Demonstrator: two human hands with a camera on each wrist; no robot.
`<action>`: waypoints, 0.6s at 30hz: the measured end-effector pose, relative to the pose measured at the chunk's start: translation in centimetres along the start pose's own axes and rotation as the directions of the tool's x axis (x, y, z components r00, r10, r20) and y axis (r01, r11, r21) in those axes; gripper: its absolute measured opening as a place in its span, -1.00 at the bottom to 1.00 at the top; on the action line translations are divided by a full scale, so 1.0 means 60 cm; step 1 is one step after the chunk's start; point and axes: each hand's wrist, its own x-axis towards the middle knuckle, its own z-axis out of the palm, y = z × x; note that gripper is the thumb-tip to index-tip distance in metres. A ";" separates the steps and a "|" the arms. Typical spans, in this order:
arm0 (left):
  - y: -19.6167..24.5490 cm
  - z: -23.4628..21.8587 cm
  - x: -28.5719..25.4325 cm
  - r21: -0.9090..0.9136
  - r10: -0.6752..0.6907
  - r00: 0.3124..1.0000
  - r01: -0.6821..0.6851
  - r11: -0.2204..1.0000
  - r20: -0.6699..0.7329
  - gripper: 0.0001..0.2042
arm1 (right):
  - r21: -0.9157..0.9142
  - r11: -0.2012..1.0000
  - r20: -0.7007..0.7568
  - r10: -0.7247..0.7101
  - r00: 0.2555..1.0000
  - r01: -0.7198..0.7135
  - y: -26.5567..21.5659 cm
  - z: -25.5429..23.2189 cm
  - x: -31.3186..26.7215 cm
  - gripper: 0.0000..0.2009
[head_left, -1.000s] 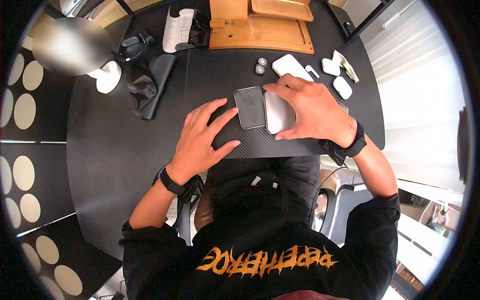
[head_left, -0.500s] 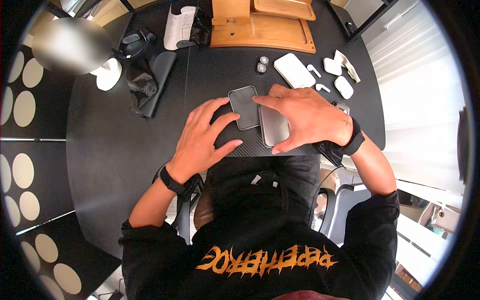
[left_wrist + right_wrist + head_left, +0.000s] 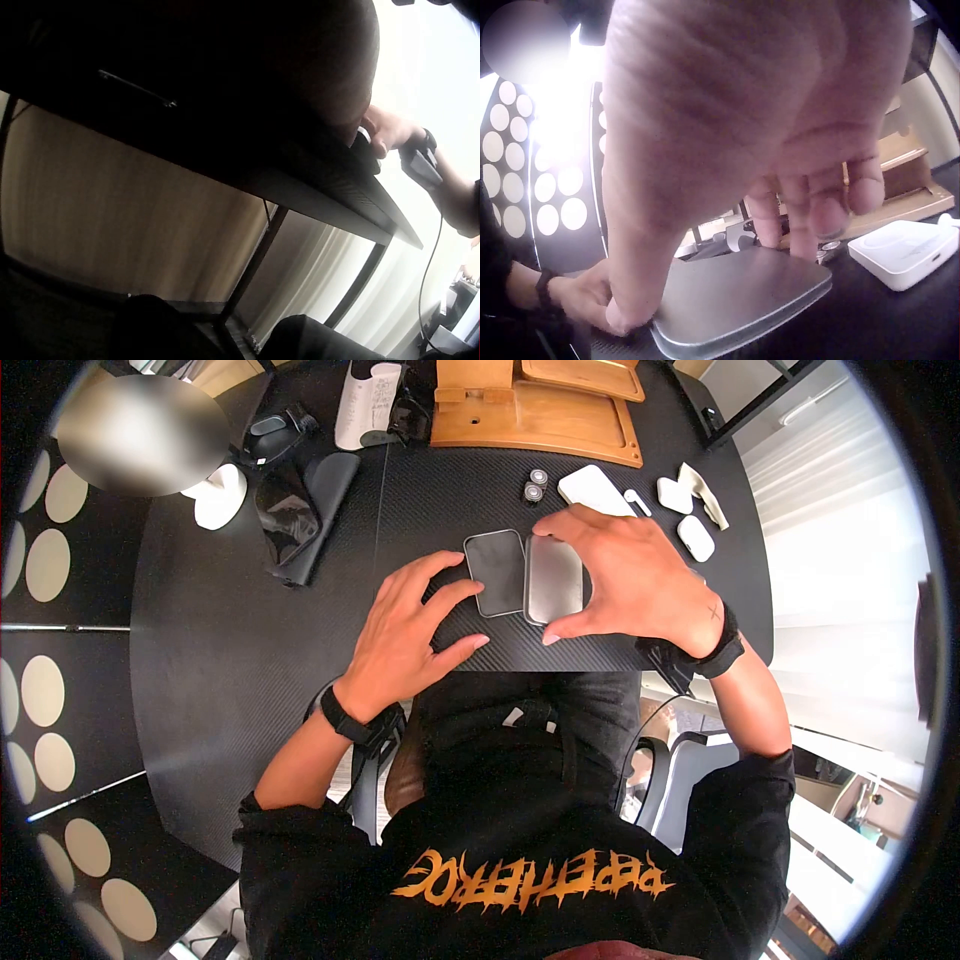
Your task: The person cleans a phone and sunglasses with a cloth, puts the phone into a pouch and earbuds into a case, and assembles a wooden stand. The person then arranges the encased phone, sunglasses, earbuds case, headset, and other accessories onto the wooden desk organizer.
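On the black tabletop [image 3: 230,680], the right hand [image 3: 640,575] pinches the silver metal case [image 3: 554,588] end to end, best kept level, the left hand [image 3: 395,640] spread at the shallow tray's [image 3: 497,573] edge.

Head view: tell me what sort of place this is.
Probably a home desk or small personal workspace. A dark desktop has a wooden organiser at its far side, and a sheer white curtain hangs to the right.
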 end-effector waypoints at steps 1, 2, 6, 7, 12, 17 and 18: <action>0.000 -0.001 0.000 -0.005 -0.002 1.000 0.002 1.000 -0.009 -0.45 | -0.007 0.999 -0.040 -0.041 0.998 0.040 -0.002 0.002 0.003 -0.07; 0.000 -0.001 0.000 -0.005 -0.003 1.000 0.003 1.000 -0.008 -0.45 | -0.005 0.999 -0.040 -0.041 0.998 0.041 -0.006 0.004 0.007 -0.07; 0.000 0.000 -0.001 -0.034 -0.039 0.999 0.039 0.999 -0.014 -0.39 | -0.029 0.997 -0.045 -0.069 0.997 0.068 -0.023 0.011 0.026 -0.07; -0.001 0.000 -0.001 -0.033 -0.045 0.999 0.044 0.998 -0.014 -0.37 | -0.041 0.997 -0.020 -0.071 0.997 0.070 -0.025 0.013 0.032 -0.07; -0.003 0.000 0.000 -0.036 -0.028 0.999 0.027 0.999 -0.019 -0.36 | -0.071 0.992 -0.007 -0.101 0.995 0.100 -0.029 0.035 0.053 -0.10; -0.003 0.002 -0.001 -0.033 -0.014 1.000 0.013 0.999 -0.027 -0.35 | -0.062 0.993 0.008 -0.099 0.995 0.100 -0.034 0.048 0.060 -0.11; -0.003 0.002 0.000 -0.036 -0.021 1.000 0.020 0.999 -0.019 -0.34 | -0.055 0.994 0.006 -0.098 0.995 0.098 -0.036 0.050 0.060 -0.12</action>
